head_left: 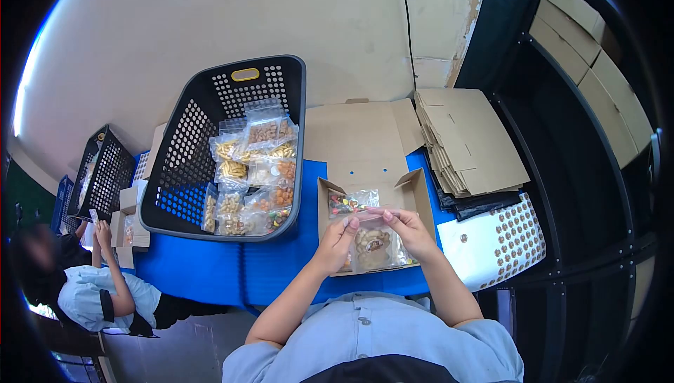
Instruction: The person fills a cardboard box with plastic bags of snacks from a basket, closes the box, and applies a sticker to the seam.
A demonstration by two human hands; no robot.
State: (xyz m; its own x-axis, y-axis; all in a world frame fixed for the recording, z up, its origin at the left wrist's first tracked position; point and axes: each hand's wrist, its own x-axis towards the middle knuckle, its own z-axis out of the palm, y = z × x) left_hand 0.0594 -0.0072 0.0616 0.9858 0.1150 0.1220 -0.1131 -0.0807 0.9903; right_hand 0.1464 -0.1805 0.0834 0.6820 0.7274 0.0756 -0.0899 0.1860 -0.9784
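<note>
My left hand and my right hand pinch the top edge of a clear bag of pale nuts, one at each upper corner. The bag hangs upright over an open cardboard box and carries a small round brown label. Inside the box, behind the held bag, lies a bag with multicoloured pieces. Parts of other bags show at both sides of the held one. The box's lid stands open at the back.
A black basket with several snack bags stands left on the blue table. Flattened cardboard is stacked at the right, behind a sheet of round stickers. At the far left a co-worker handles a small packet near another box.
</note>
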